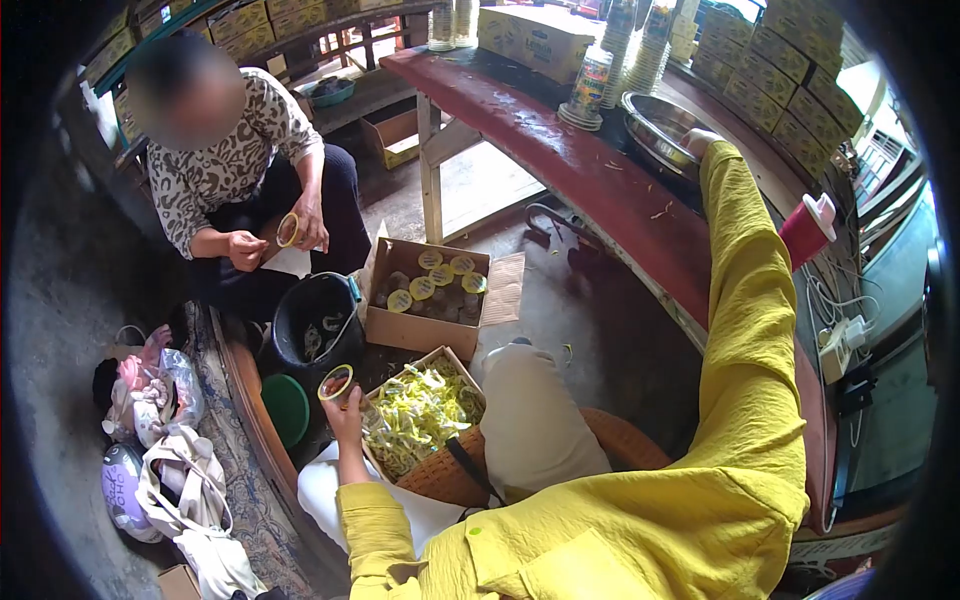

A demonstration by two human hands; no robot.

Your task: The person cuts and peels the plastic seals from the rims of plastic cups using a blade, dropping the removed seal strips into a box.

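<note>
Cup (336, 383) small, round, yellow-rimmed, held up in left hand (346, 408)

Soft daylight enters from the upper right; fisheye bending and a dark vignette ring the edges.

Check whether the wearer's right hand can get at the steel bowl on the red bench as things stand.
Probably yes: the right hand, arm stretched out in a yellow sleeve, is already at the rim of the steel bowl on the red bench, with nothing between them.

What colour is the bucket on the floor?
Black bucket, seen in the head view.
</note>
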